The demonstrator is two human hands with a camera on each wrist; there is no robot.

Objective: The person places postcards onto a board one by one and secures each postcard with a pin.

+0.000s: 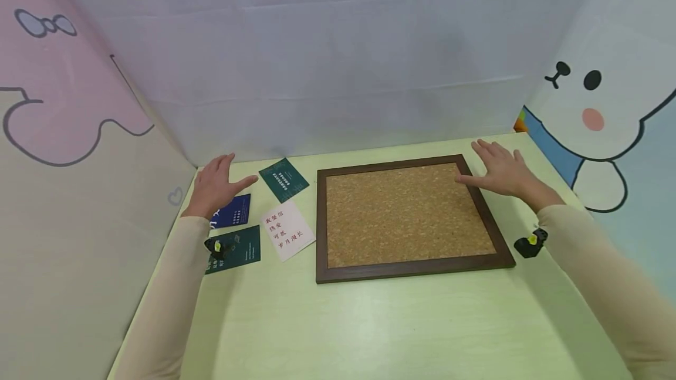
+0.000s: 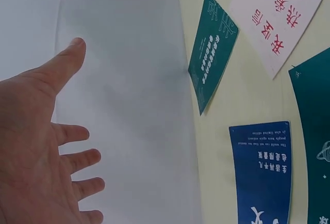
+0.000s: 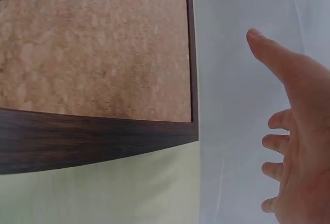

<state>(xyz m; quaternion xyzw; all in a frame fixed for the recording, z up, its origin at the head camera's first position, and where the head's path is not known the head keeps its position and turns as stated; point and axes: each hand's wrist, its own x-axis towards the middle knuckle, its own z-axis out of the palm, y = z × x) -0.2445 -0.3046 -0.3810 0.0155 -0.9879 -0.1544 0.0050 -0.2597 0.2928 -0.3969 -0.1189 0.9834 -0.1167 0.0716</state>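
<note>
Over a smooth, pale worktop (image 1: 391, 327), two beige sleeves (image 1: 166, 304) reach forward. A rectangular board (image 1: 406, 216), speckled cork in a dark, wood-grained frame (image 1: 321, 227), lies toward the back. The left hand (image 1: 213, 187), thumb spread, is released; the right hand (image 1: 502, 170), likewise free, hovers by the board's far right corner. Leftward, two green cards (image 1: 284, 180), a pale card (image 1: 289, 231) and a blue card (image 1: 235, 211) lie flat.

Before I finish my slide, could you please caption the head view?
Left hand raised near four cards, right hand raised near a framed corkboard, both hands empty.
</note>
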